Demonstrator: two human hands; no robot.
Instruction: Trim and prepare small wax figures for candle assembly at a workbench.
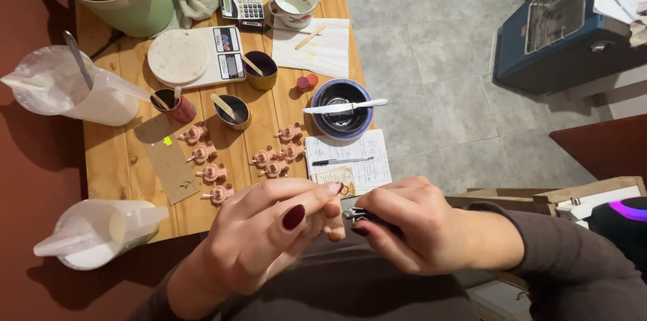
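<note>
Two hands meet low in the view, just below the near edge of the wooden table (pixel 121 159). The right hand (pixel 411 230) is closed around a small dark metal tool (pixel 357 215), whose tip pokes out toward the left hand (pixel 269 237). The left hand is curled, its thumb and fingers pinched on a small pinkish piece (pixel 335 216) that is mostly hidden, touching the tool's tip. On the table, just beyond the hands, small pink figures (pixel 210 172) lie in two clusters, one beside a brown card (pixel 168 159). To the right of the figures lies a notebook (pixel 350 159) with a pen (pixel 340 161) across it, and beyond that a dark bowl (pixel 342 108) with a knife (pixel 345 106) resting on its rim. Farther back on the table sit a kitchen scale (pixel 195 58) and a calculator (pixel 242 7). Clear plastic jugs (pixel 94 230) stand at the table's left edge.
</note>
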